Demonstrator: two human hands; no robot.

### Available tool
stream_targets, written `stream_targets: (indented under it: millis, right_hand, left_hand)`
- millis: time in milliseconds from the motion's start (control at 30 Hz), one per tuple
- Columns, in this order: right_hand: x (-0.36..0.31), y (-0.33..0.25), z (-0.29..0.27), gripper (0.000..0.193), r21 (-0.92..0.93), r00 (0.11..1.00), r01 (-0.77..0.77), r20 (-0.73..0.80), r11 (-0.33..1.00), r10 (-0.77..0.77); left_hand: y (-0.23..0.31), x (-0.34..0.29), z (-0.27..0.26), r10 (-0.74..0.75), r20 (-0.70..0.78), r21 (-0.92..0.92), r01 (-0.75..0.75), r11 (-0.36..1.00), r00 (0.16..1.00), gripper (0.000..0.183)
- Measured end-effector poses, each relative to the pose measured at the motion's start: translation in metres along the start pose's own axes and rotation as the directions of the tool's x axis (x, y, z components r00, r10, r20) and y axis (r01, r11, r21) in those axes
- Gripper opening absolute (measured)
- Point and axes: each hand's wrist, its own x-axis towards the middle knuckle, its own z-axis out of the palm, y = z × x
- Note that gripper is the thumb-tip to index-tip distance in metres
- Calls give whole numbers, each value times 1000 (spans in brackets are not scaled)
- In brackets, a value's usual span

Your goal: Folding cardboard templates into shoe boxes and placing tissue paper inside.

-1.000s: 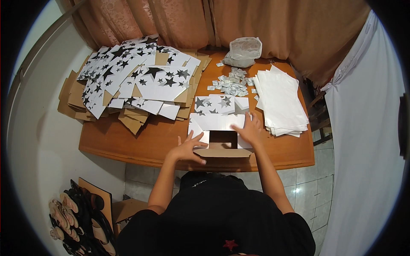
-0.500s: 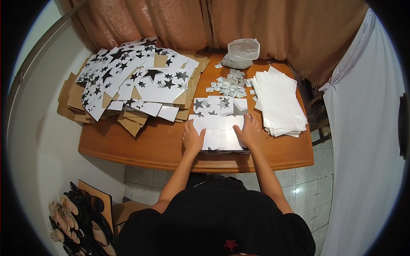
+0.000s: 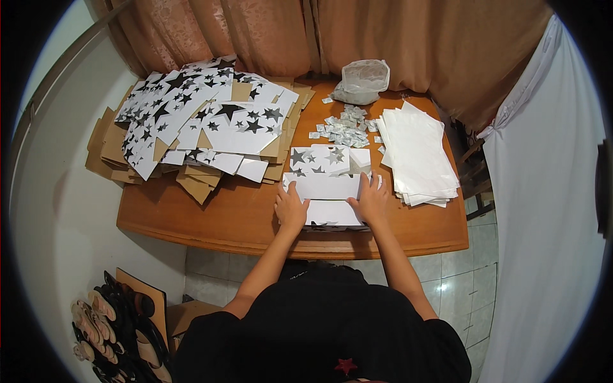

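Note:
In front of me at the table's near edge lies a white cardboard box point(image 3: 329, 186) with black stars on its side. Two plain white panels on its top meet along a line running left to right. My left hand point(image 3: 292, 207) grips the box's left side, its thumb on the top. On the right side my right hand point(image 3: 370, 203) does the same, thumb resting near the line. A white piece with grey and black stars point(image 3: 319, 159) extends behind the box; whether it is the raised lid cannot be seen for sure.
Star-printed cardboard sheets point(image 3: 185, 108) are piled at the left of the wooden table point(image 3: 204, 220). Small silvery packets point(image 3: 348, 127) lie beyond the box, before a translucent plastic bag point(image 3: 361, 83). White paper sheets point(image 3: 418, 153) are stacked at the right. Shoes point(image 3: 105, 325) sit at lower left.
The box's top differs: separate panels with a narrow strip between them have given way to two wide panels meeting along one crosswise line. Both hands stay at the sides, shifting only slightly.

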Motion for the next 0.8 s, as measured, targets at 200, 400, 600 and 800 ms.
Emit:
stream_targets:
  millis: [200, 400, 600, 800]
  right_hand:
    - [-2, -3, -6, 79, -85, 1000, 15, 26, 996, -13]
    - [-1, 3, -6, 80, -13, 997, 55, 50, 998, -55]
    - [3, 8, -9, 78, -95, 991, 113, 76, 989, -106]
    - [-6, 11, -19, 77, -95, 988, 151, -27, 984, -154]
  left_hand:
    - [-21, 4, 8, 73, -165, -255, -114, 960, 984, 70]
    - [-69, 11, 2, -35, 293, -591, 210, 779, 956, 62]
    - [-76, -16, -14, -84, 594, -529, 467, 708, 800, 68]
    - [-70, -30, -36, -85, 690, -577, 618, 534, 719, 72]
